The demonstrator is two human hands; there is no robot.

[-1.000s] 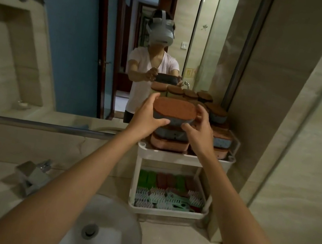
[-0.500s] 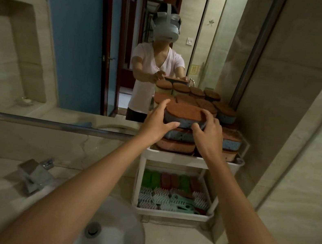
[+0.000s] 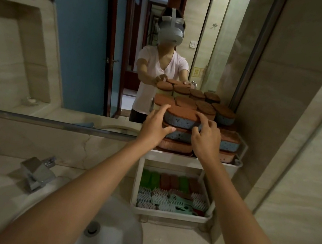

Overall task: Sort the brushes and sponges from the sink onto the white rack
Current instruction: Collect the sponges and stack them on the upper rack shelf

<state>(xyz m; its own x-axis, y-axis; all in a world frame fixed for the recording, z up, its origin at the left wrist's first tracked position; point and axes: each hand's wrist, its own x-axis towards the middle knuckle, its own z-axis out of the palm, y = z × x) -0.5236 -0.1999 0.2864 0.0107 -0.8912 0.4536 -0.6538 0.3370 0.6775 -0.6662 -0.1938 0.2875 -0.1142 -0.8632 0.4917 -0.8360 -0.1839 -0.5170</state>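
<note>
Sink (image 3: pixel 114 232) sits low in my view, and the white rack (image 3: pixel 173 158) stands just right of it. Brushes (image 3: pixel 166 198) fill the lower tier, sponges (image 3: pixel 227 142) are piled on the upper one. The top sponge (image 3: pixel 180 116), blue with a rust scrub face, rests on that pile. My left hand (image 3: pixel 155 125) and right hand (image 3: pixel 207 136) each curl round one end of it. I reckon it's light and squishy, so I'd grip the short ends softly or it'll bow and nudge the stack.

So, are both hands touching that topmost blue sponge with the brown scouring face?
Touching. Head view: the left hand grips the brown-topped blue sponge at its left end; the right hand curls over its right end.
</note>
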